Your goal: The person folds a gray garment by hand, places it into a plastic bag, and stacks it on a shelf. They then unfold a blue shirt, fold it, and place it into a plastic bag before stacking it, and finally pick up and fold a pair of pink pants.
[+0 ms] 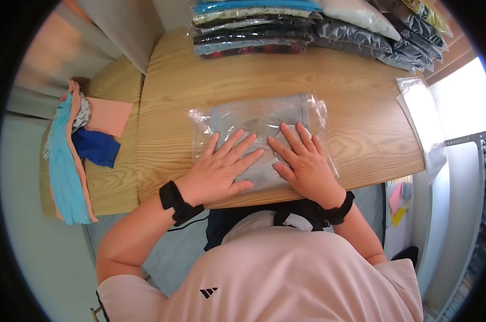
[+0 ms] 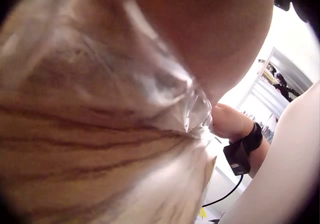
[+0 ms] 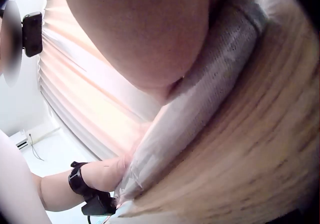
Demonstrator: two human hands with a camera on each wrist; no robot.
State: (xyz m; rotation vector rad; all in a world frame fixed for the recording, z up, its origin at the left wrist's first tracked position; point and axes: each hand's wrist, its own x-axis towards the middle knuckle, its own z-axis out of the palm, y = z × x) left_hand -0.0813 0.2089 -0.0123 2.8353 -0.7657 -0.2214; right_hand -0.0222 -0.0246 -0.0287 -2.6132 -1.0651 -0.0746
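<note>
A folded grey garment (image 1: 227,115) lies inside a clear plastic bag (image 1: 200,122) at the front of the wooden table. My left hand (image 1: 218,167) rests flat on the bag's left half, fingers straight and spread. On the right half, my right hand (image 1: 308,169) presses down with spread fingers, its fingertips near the middle and right side of the garment. In the right wrist view the garment's thick folded edge (image 3: 200,99) runs under the hand along the table. Crinkled film (image 2: 170,104) shows beneath the left hand in the left wrist view.
Bagged garments (image 1: 253,35) are stacked at the back, with more bagged clothes (image 1: 355,37) to their right. A pile of clear bags (image 1: 422,115) lies at the table's right edge. Loose blue and peach clothes (image 1: 66,161) hang over the left side. The table's front edge (image 1: 227,203) is close to my body.
</note>
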